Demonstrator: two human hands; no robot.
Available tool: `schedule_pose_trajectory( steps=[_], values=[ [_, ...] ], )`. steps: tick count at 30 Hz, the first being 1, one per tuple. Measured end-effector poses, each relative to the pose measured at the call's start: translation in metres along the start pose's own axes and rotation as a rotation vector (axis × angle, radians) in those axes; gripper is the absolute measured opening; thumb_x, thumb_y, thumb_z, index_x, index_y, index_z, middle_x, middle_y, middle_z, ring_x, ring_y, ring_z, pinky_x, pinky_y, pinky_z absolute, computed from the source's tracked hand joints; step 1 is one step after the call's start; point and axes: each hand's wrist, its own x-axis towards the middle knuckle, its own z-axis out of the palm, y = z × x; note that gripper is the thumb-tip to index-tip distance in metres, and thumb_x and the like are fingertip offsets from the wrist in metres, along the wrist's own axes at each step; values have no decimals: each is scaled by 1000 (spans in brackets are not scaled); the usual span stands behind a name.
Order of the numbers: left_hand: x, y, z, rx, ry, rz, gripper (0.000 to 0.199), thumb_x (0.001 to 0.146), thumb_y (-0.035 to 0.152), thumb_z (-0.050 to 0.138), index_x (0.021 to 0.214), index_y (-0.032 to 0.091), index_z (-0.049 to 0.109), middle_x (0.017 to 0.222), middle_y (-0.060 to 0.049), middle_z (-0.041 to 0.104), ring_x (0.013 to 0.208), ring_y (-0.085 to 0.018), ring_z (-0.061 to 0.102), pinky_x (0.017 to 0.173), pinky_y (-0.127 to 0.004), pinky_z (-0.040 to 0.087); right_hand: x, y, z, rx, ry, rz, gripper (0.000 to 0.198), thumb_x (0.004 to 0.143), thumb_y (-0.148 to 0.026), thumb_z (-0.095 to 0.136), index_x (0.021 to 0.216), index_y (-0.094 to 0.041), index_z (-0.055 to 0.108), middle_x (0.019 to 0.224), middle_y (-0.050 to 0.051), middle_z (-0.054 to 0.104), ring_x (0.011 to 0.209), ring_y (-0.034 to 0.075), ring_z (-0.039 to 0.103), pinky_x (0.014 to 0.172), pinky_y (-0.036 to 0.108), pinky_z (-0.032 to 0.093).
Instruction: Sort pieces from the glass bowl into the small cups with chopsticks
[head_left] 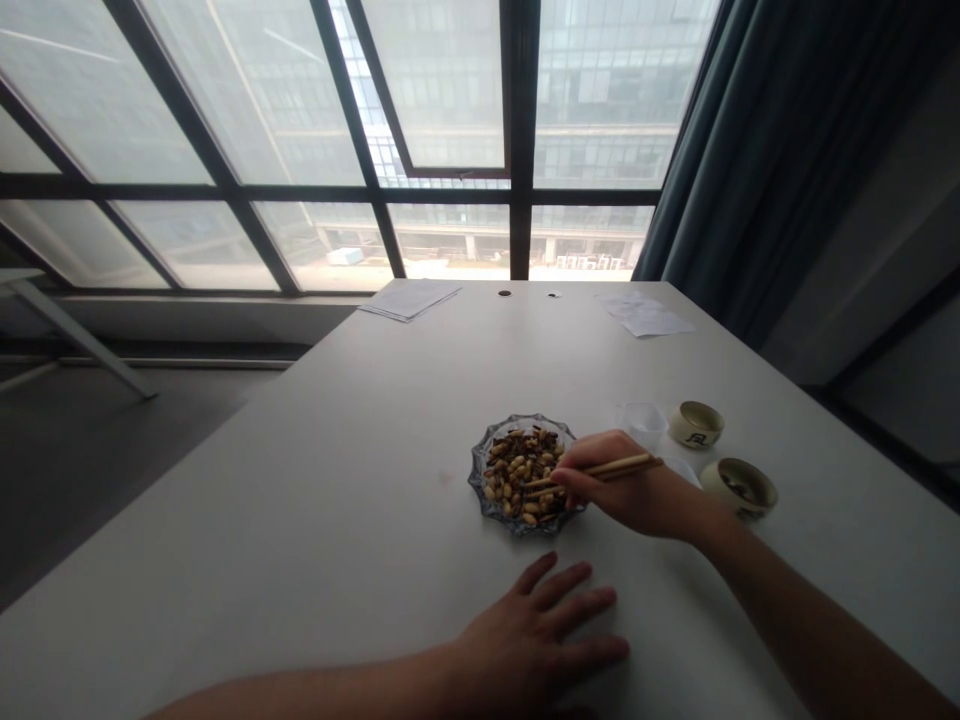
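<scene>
My right hand (630,485) is closed around a pair of wooden chopsticks (619,466). Their tips reach down among the nuts (517,468), a mix of pale pistachio-like ones and dark seeds, in a scalloped glass bowl (480,505). Whether the tips pinch a nut I cannot tell. My left hand (551,630) rests on the table in front of the bowl, fingers spread and holding nothing. Right of the bowl stand two small cream cups, a farther cup (696,425) with a dark character on it and a nearer cup (739,487) with dark pieces inside.
A clear plastic cup (643,425) stands behind my right hand, and another clear container (684,470) is partly hidden by it. Papers (412,298) lie at the white table's (337,480) far left, and more sheets (649,315) at its far right. Windows and a dark curtain (720,150) are beyond.
</scene>
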Motion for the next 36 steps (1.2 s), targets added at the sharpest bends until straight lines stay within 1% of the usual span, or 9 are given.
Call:
schedule_pose_trajectory(
  steps=[6,11,17,23,26,28,30,33,36],
  values=[
    [1,1,-2,-8,-1,-2,61,101,50,62,156,30,45,169,-7,34,155,-37,29,126,-60,22,0,0,1,66,10,75,42,101,-44,63,72,-15,74,71,4,76,64,16,67,59,24,46],
    [0,0,-1,-6,-5,-3,60,102,52,61,155,30,45,169,-7,33,156,-37,28,126,-60,22,0,0,1,71,40,99,41,100,-43,64,71,-16,74,73,4,77,65,17,70,59,24,48],
    [0,-1,1,18,-10,6,61,101,50,61,157,31,43,169,-7,33,156,-37,28,125,-61,24,-6,-11,-16,32,78,137,41,102,-44,59,77,-17,76,76,5,79,70,20,74,60,26,52],
    [-1,-2,2,33,-1,10,63,100,50,64,157,31,44,169,-7,33,155,-37,29,125,-59,25,-31,-24,-55,-75,219,164,41,99,-54,62,83,-21,81,80,6,81,73,23,77,63,29,59],
    [0,-1,-2,38,4,7,63,99,51,64,156,31,46,168,-6,35,154,-36,31,126,-58,25,-57,-27,-86,-97,412,217,41,93,-61,67,83,-23,82,79,8,81,72,26,79,62,33,64],
    [1,1,-6,31,3,-4,62,100,52,64,155,31,46,168,-5,36,154,-35,32,126,-56,25,-78,-27,-108,-183,606,254,41,88,-65,71,84,-25,82,77,8,81,70,29,80,63,37,67],
    [2,3,-10,15,-4,-20,62,98,51,66,155,32,47,167,-4,37,154,-35,33,127,-55,25,-99,-24,-129,-249,730,303,39,86,-65,73,83,-27,83,75,9,80,68,30,80,61,39,68],
    [4,5,-14,10,-57,-44,71,91,43,78,154,32,48,167,-5,37,154,-37,34,126,-57,25,-124,-15,-152,-291,751,418,37,86,-62,75,78,-27,82,70,10,79,65,30,79,54,34,67],
    [6,6,-16,12,-72,-51,77,86,35,82,155,32,47,168,-5,36,154,-37,32,126,-58,23,-134,-7,-163,-276,662,540,38,87,-60,75,83,-23,83,74,12,80,69,30,80,58,33,67]
  ],
)
